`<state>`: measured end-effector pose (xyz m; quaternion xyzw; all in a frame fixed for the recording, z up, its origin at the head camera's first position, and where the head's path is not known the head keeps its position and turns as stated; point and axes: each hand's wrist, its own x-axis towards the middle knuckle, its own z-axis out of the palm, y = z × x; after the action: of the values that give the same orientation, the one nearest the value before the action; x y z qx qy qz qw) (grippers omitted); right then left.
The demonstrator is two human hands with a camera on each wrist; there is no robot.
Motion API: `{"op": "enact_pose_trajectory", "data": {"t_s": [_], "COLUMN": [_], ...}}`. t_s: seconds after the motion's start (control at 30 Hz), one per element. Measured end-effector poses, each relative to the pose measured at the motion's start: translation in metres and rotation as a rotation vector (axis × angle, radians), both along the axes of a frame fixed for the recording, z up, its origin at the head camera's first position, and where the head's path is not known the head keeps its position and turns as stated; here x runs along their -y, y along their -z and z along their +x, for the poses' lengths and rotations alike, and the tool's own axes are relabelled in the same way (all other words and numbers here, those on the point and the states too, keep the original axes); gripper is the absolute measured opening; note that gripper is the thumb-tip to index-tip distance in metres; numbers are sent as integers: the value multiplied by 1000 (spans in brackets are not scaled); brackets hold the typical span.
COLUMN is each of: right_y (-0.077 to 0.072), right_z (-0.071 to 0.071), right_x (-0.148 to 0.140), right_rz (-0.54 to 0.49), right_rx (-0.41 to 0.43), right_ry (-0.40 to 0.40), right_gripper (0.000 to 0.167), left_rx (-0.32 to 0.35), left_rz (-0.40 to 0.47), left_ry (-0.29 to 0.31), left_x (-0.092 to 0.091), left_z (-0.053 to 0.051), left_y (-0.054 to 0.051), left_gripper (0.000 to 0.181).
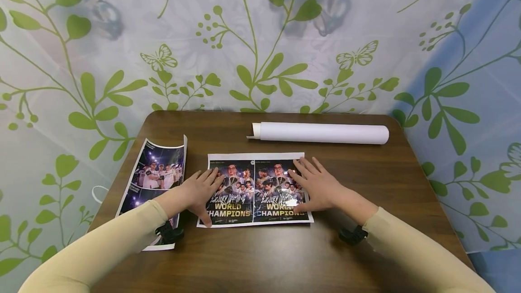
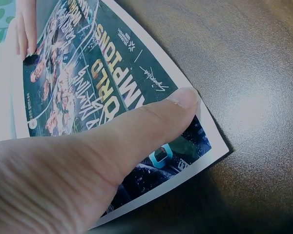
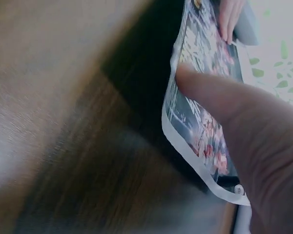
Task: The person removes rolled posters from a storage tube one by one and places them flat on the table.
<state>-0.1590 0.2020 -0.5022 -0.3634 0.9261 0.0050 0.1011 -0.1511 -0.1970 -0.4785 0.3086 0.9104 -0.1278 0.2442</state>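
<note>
- L hand (image 1: 198, 193) lay on printed sheet (image 1: 253, 200), fingers spread.
- R hand (image 1: 321, 187), also spread, on its R edge.
- White roll (image 1: 325, 133) behind showed cream layer (image 1: 256, 129) within.

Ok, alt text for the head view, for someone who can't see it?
A person's left hand and right hand rest, fingers spread, on a "World Champions" print on a brown wood-grain table. A curled photo print lies at the left; a white paper roll lies farther back, toward the right, before a leaf-patterned curtain.
</note>
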Motion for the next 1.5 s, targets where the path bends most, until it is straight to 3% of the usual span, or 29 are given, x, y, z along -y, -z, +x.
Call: {"op": "enact_pose_trajectory", "data": {"t_s": [0.17, 0.3, 0.63, 1.23, 1.5], "right_y": [-2, 1, 4, 0, 8], "right_z": [9, 12, 12, 12, 12], "right_x": [-4, -5, -6, -8, -10], "right_rz": [18, 27, 25, 25, -7], "right_rx": [132, 172, 162, 155, 132], "right_ry": [-4, 15, 16, 21, -7], "right_gripper": [128, 134, 138, 137, 136], "left_rx": [6, 7, 16, 16, 25], "left_rz": [-7, 5, 35, 59, 37], "left_ry": [-7, -9, -22, -33, -32], "left_x": [-1, -1, -1, 1, 1], "left_z": [0, 0, 1, -3, -1], "left_y": [-2, -4, -7, -4, -4], "left_gripper": [149, 149, 148, 149, 147]}}
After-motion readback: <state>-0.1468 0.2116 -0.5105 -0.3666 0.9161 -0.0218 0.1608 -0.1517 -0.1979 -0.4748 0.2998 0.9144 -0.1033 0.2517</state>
